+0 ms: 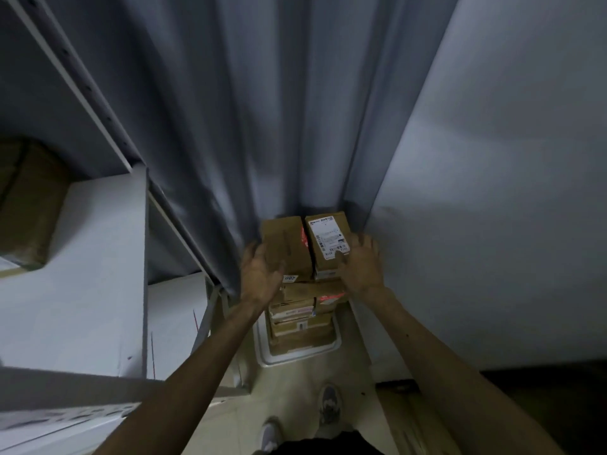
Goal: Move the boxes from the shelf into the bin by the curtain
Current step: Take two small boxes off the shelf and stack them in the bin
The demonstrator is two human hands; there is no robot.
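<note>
The left hand [262,274], released, hovers just beside the plain box [285,247]. The right hand [361,261], fingers spread, touches the labelled box [325,238] atop the bin [335,339].

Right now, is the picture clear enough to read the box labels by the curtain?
Head view: dim, darkest at lower right. The left hand is motion-blurred; the right hand is sharper. The white shipping label shows, but its print is too soft to read. Wide-angle distortion bends the shelf.

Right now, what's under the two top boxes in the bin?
More stacked cardboard boxes, some labelled, sitting in the white bin. The bin's floor and any lower layers are covered.
</note>
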